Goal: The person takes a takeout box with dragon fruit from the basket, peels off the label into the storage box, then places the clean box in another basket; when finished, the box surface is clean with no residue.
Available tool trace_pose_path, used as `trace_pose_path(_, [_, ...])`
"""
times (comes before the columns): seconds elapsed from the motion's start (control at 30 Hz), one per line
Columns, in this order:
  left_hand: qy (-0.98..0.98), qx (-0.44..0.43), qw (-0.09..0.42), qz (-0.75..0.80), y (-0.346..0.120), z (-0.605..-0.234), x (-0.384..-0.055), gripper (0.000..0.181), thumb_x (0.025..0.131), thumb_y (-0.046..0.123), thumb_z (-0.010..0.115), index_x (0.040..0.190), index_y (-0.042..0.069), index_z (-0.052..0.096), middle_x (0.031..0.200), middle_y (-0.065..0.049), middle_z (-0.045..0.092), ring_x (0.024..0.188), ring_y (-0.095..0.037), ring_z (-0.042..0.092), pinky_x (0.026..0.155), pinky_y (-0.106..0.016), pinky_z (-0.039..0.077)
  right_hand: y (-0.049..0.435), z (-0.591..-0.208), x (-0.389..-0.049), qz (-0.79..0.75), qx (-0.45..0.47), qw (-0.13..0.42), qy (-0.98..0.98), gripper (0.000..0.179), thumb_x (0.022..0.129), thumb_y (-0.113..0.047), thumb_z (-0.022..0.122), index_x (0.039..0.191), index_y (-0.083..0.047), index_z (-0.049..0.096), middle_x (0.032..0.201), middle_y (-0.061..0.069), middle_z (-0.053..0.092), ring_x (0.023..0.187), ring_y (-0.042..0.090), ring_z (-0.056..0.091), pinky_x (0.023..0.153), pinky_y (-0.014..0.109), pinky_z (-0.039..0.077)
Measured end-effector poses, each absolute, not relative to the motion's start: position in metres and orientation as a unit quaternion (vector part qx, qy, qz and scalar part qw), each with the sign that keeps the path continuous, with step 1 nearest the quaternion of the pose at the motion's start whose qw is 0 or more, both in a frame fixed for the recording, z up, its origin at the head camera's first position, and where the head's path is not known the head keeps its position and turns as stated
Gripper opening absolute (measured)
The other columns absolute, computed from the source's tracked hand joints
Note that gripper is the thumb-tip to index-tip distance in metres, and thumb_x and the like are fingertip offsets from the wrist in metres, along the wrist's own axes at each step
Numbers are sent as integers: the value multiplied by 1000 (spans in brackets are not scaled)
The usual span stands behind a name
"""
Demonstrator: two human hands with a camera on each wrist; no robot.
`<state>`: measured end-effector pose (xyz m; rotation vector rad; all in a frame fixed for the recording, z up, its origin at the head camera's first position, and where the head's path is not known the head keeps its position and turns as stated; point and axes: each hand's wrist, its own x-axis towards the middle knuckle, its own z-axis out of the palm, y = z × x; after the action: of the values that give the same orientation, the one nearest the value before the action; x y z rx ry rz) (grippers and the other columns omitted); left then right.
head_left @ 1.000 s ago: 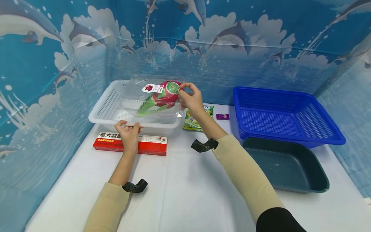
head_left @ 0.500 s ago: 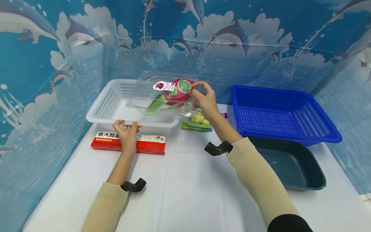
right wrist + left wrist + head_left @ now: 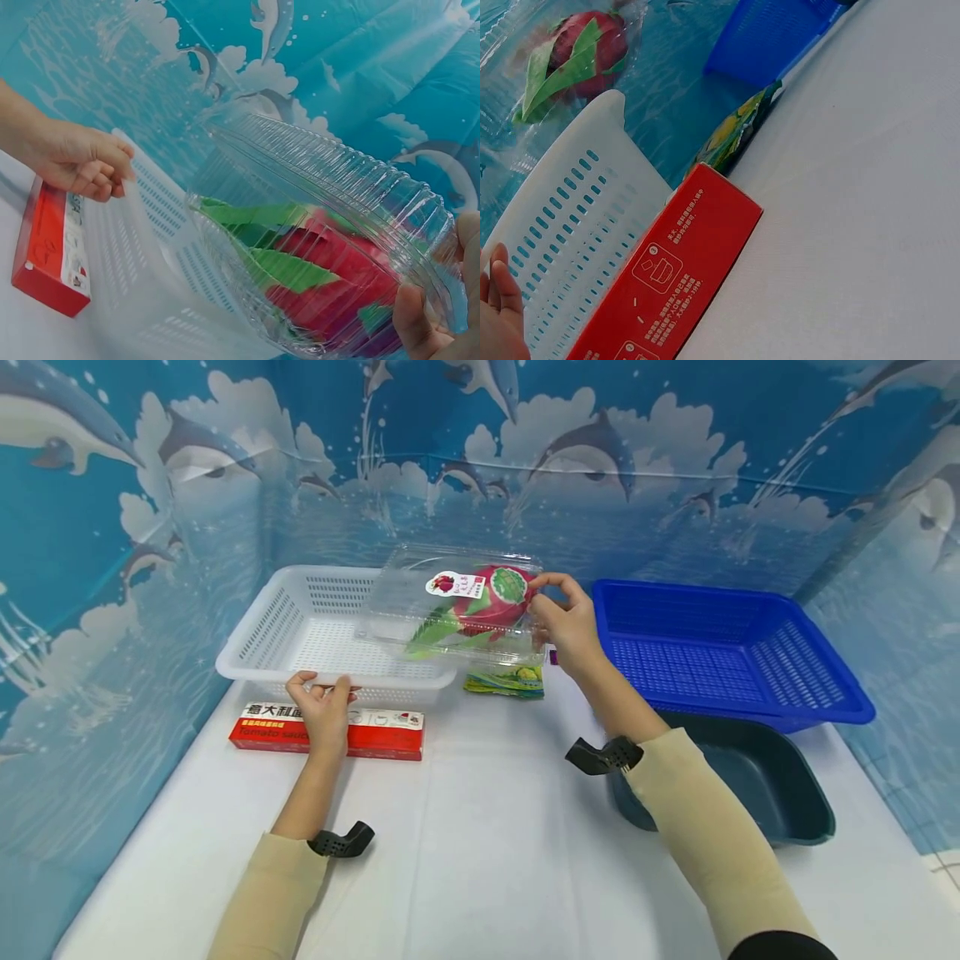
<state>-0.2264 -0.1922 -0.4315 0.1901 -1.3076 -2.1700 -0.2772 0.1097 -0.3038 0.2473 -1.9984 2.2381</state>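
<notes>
My right hand [image 3: 572, 620] pinches the right end of a clear plastic clamshell box [image 3: 397, 602]. Inside the box lies a red dragon fruit [image 3: 491, 610] with green leaf tips and a white label over it. The box is held up above the right part of a white plastic basket [image 3: 251, 631], overlapping its rim in the head view. My left hand [image 3: 324, 706] grips the basket's front rim, thumb and fingers around the edge. In the right wrist view, the right fingers [image 3: 416, 322] hold the box end, with the dragon fruit close by.
A red tomato sauce box [image 3: 382, 739] lies in front of the white basket. Green-yellow packets [image 3: 517, 683] lie right of it, and a small purple packet is mostly hidden. A blue basket [image 3: 832, 689] and a dark green tray [image 3: 813, 793] stand at the right.
My right hand has carried the clamshell box to the right, from over the white basket toward the blue one. The left hand stays on the basket rim.
</notes>
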Motion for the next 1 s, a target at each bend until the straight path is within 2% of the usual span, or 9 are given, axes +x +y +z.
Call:
trace_pose_path(0.17, [-487,69,295,-819,-192,-432,-226,41,89,-10,58,107,15,30,87,-12,52,62,-18,60,61,-20,53,126,-304,-270,746,77,65,-658,24,85,0,53,103,-14,61,64,1,56,48,12,45,40,22,42])
trace_pose_path(0.27, [-486,70,295,-819,-192,-432,-227,42,89,-11,57,107,15,30,86,-12,52,61,-17,62,61,-20,53,136,-306,-265,755,74,66,-649,26,84,1,52,104,-14,61,56,-2,48,49,12,45,41,22,41])
trace_pose_path(0.4, [-490,79,291,-818,-192,-432,-226,41,89,-10,57,107,15,30,86,-12,50,60,-17,60,61,-20,53,148,-309,-256,761,73,66,-641,27,86,2,51,106,-13,60,54,-3,45,49,11,43,40,21,42])
trace_pose_path(0.73, [-495,83,284,-817,-192,-429,-224,39,90,-7,57,108,15,30,88,-12,47,63,-19,59,64,-21,53,169,-314,-236,756,55,61,-649,23,91,0,48,107,-13,58,58,-2,49,48,11,45,39,21,42])
trace_pose_path(1.0, [-491,72,290,-818,-191,-430,-224,39,90,-8,57,108,14,30,87,-13,47,64,-20,61,65,-21,53,182,-315,-222,757,32,60,-650,24,89,-1,48,107,-14,58,63,0,52,51,12,46,41,21,43])
